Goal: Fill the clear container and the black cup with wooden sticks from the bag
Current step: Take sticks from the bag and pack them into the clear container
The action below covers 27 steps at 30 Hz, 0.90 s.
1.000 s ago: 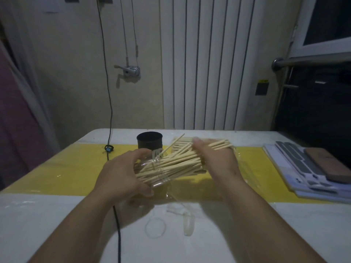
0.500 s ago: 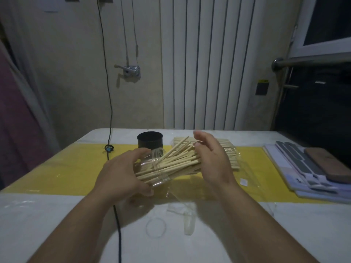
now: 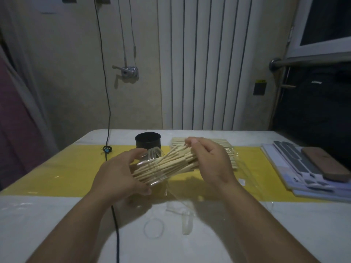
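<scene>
Change: the right hand (image 3: 210,162) had pushed the sticks (image 3: 167,165) deeper into the jar (image 3: 152,168).
Left hand (image 3: 117,173): wrapped around the tilted clear jar, above the yellow mat (image 3: 62,168).
Right hand: fingers closed on the pale sticks' ends.
Black cup (image 3: 147,142): upright behind, apparently without sticks.
Bag (image 3: 230,154): flat behind the right hand, more sticks inside.

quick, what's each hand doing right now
Left hand: closed around the clear container, holding it tilted on its side.
Right hand: fingers closed on the bundle of wooden sticks, whose ends sit in the container's mouth.
</scene>
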Available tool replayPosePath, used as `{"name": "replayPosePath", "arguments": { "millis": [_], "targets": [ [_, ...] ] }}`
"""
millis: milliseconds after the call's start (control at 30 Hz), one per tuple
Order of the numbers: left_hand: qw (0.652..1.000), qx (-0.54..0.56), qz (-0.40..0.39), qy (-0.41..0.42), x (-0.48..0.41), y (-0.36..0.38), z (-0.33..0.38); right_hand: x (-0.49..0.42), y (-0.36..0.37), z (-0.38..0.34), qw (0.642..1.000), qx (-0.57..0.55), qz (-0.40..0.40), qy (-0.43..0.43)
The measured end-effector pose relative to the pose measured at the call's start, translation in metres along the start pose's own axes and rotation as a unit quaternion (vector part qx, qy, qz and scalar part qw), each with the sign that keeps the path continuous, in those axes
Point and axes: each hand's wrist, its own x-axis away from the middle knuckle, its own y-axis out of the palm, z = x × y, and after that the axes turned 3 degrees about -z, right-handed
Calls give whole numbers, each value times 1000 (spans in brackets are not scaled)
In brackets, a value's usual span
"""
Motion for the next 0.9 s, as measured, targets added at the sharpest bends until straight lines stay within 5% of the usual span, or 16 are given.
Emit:
{"name": "replayPosePath", "arguments": {
  "millis": [200, 400, 600, 733, 900],
  "targets": [
    [1000, 12, 10, -15, -2, 1, -3, -8, -17, -1, 999, -4, 43, 12],
    [1000, 12, 5, -13, -2, 1, -3, -3, -17, 0, 997, -5, -63, -33],
    [998, 51, 15, -28, -6, 2, -8, -13, -23, 9, 999, 15, 22, 23],
    [993, 107, 25, -36, -6, 3, -12, -13, -33, 11, 974, 154, -118, 115],
    [989, 137, 25, -56, -7, 2, -10, -6, -21, 15, 881, 341, -290, 151]
  ]
}}
